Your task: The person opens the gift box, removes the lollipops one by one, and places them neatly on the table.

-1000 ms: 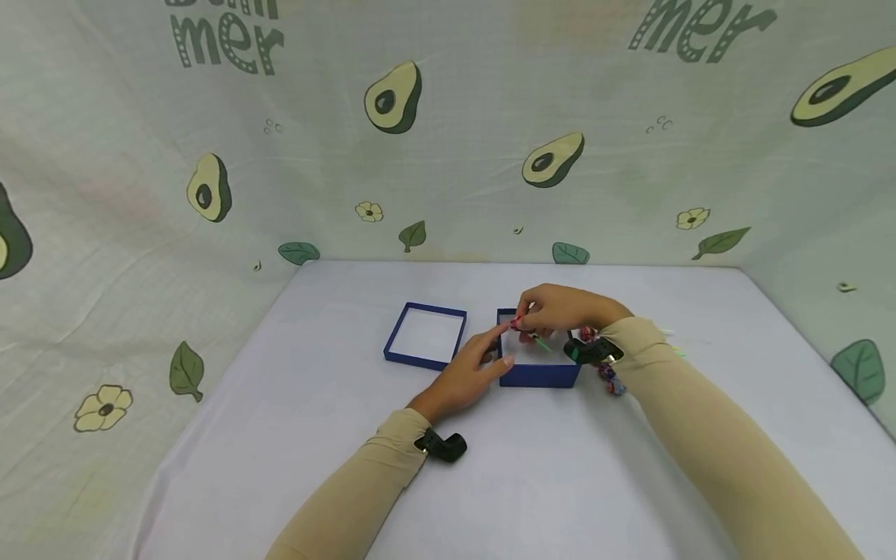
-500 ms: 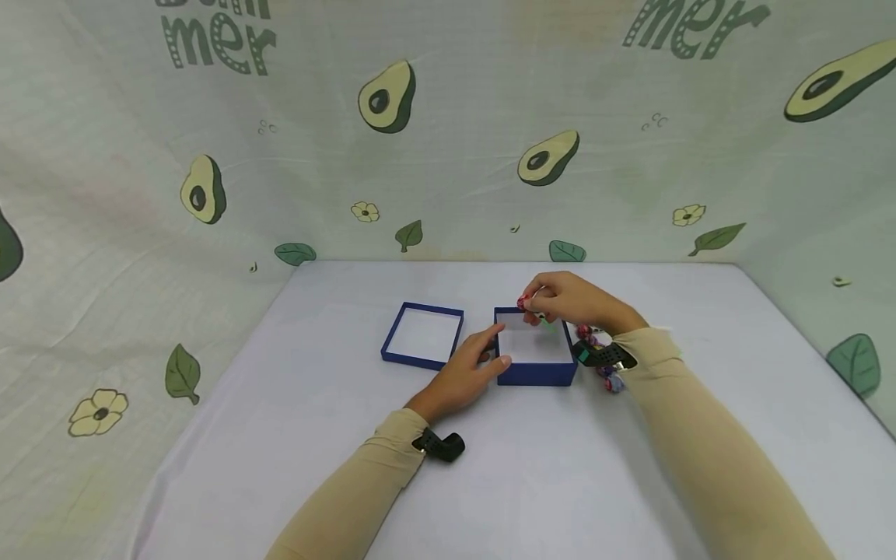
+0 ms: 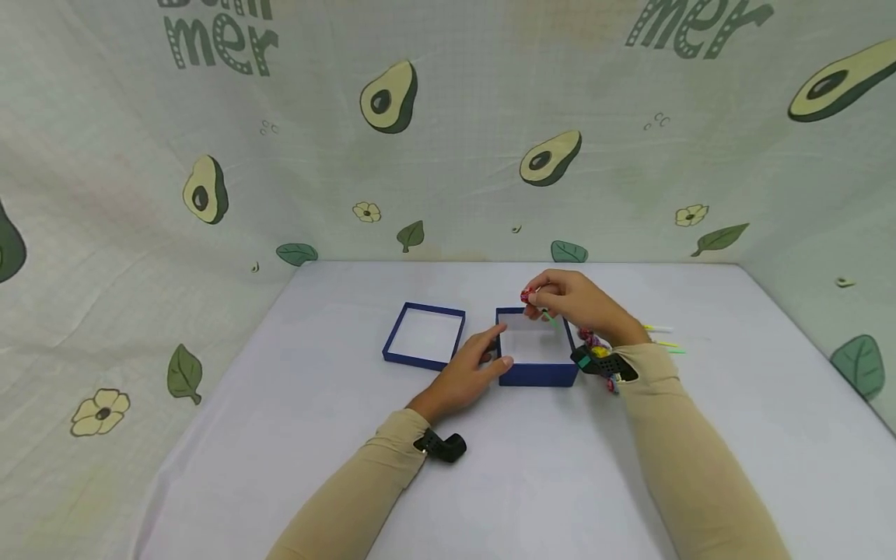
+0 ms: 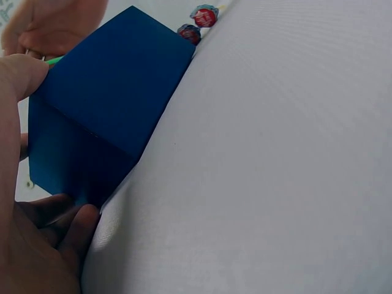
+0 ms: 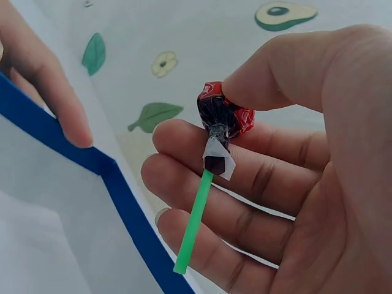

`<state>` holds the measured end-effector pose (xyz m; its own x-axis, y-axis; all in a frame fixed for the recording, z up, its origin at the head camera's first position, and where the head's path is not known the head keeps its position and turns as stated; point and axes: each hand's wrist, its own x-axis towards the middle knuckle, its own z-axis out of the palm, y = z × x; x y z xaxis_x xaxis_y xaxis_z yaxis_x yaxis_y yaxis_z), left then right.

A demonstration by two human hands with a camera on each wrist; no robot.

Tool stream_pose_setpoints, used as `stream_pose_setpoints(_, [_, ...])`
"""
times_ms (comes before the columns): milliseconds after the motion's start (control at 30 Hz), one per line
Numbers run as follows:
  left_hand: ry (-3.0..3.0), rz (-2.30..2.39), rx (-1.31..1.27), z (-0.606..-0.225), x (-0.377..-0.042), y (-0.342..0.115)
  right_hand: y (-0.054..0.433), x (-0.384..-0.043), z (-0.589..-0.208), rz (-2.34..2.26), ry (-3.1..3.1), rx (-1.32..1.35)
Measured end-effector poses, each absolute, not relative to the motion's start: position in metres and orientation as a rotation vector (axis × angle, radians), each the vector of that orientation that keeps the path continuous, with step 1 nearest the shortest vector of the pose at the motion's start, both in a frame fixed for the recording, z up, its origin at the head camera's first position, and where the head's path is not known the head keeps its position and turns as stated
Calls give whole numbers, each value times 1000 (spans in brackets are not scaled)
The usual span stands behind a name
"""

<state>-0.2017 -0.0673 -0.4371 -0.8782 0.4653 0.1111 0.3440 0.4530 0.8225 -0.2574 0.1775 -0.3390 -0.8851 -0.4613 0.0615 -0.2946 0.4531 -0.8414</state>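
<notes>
In my right hand (image 3: 577,299) I hold a lollipop (image 5: 213,116) with a red and dark wrapper and a green stick, pinched between thumb and fingers. The hand is above the far part of a blue box (image 3: 537,376) with a pale inside. My left hand (image 3: 465,373) rests against the box's left side, its index finger at the left rim and its thumb by the front left corner. More wrapped lollipops (image 4: 204,16) lie to the right of the box, partly hidden by my right wrist in the head view.
A shallow blue-rimmed lid (image 3: 414,361) lies left of the box on the white table (image 3: 336,435). Several lollipop sticks (image 3: 661,329) show past my right wrist. A cloth (image 3: 462,194) printed with avocados hangs behind the table.
My right hand has risen with the lollipop from inside the box to above its far rim, and has nearly settled over the last half second. The left hand stays at the box.
</notes>
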Motion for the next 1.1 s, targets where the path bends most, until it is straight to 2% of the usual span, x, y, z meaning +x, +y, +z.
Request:
stream_pose_setpoints(600, [2561,1421,713,-435,-199,-67,198,-233,-328,-1467,2617,-652])
stream_pose_setpoints(933, [2551,1434,731,-436,-198,-67,214,-229,-331,-1506,2602,-519])
stream_pose_setpoints(1100, [2553,1430,742,-437,-199,-67,224,-229,-333,-1549,2609,-542])
